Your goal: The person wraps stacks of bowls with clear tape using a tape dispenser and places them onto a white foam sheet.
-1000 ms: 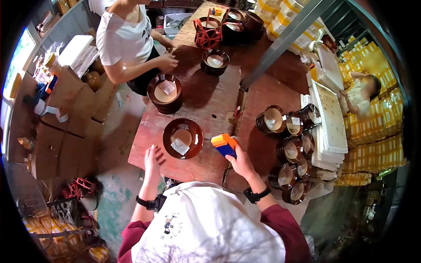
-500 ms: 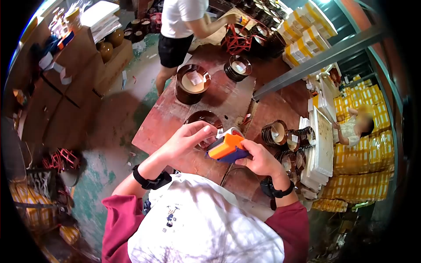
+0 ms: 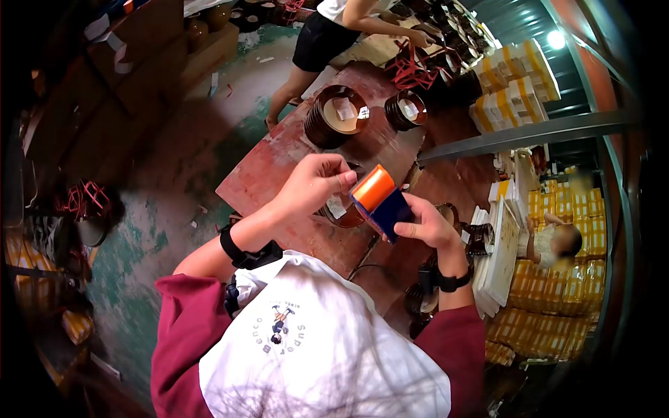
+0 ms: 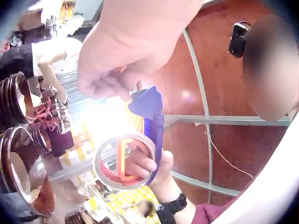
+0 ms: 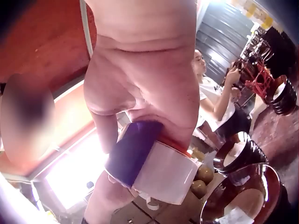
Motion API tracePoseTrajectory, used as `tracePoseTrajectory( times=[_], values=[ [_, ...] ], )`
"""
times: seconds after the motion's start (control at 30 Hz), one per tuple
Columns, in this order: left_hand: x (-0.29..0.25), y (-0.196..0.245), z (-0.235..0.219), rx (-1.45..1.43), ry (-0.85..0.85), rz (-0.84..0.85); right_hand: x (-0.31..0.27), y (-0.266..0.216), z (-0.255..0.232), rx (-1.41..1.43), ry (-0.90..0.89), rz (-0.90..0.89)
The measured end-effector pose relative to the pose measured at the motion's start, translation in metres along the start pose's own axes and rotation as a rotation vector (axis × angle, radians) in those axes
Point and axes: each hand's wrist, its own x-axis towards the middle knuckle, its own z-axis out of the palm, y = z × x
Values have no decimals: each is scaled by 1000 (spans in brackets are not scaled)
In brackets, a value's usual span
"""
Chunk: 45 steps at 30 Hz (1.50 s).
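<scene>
An orange and blue tape dispenser (image 3: 376,198) is held up in front of the chest, gripped by my right hand (image 3: 431,224) at its right side. In the left wrist view a roll of tape (image 4: 99,169) sits on it. My left hand (image 3: 313,182) is curled at the dispenser's left edge, thumb and forefinger pinching right by its blue head (image 4: 148,103). The tape's end is mostly hidden by those fingers. Beneath the hands a brown glossy bowl (image 5: 273,189) with a white paper slip (image 5: 236,216) inside stands on the table, partly covered in the head view.
A stack of brown bowls (image 3: 322,124) and a smaller stack (image 3: 398,111) stand farther along the red table (image 3: 261,174). Beyond are a red basket (image 3: 411,68) and another person (image 3: 327,38). A metal beam (image 3: 516,139) crosses at right, near white foam boards (image 3: 498,244).
My left hand has come in from beside the bowl to the dispenser, its fingers going from spread to pinched. My right hand has lifted and turned the dispenser. The other person has moved toward the basket.
</scene>
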Motion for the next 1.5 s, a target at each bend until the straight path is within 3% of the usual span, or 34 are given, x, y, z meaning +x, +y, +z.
tracePoseTrajectory(
  times=[0.1,0.13,0.2,0.33,0.43,0.57,0.7,0.8,0.87,0.97,1.0,1.07,1.2,1.27,1.37,1.4,1.5],
  values=[
    [12,-3,-13,-20,102,57,26,-6,-1,75,0,-33],
    [18,-9,-19,-32,126,108,34,-6,2,43,74,-49],
    [26,-11,-32,-71,134,43,50,-3,8,-19,223,-81],
    [26,-8,-43,-111,163,4,67,-6,16,-172,274,-135],
    [28,-17,-45,-143,210,9,68,-17,17,-45,208,-48],
    [37,-30,-44,-27,249,38,67,-21,6,-63,222,42],
    [58,-58,-54,-100,316,-59,56,-50,2,-180,246,204],
    [72,-75,-121,71,559,8,30,-61,-21,-234,268,330],
    [78,-110,-172,30,586,-189,12,-71,-35,-274,298,390],
    [82,-161,-224,246,680,-212,-6,-72,-61,-392,341,433],
    [87,-171,-228,236,659,-297,-10,-81,-59,-378,356,474],
    [97,-188,-232,215,612,-466,-16,-87,-66,-369,361,482],
    [134,-259,-220,467,672,-421,7,-99,-58,-323,363,487],
    [127,-250,-197,501,682,-501,21,-98,-58,-292,371,464],
    [126,-279,-178,779,738,-419,25,-97,-57,-240,389,460],
    [118,-260,-163,782,680,-436,25,-93,-61,-235,387,469],
    [114,-279,-147,784,485,-546,21,-82,-69,-215,396,478]
  ],
)
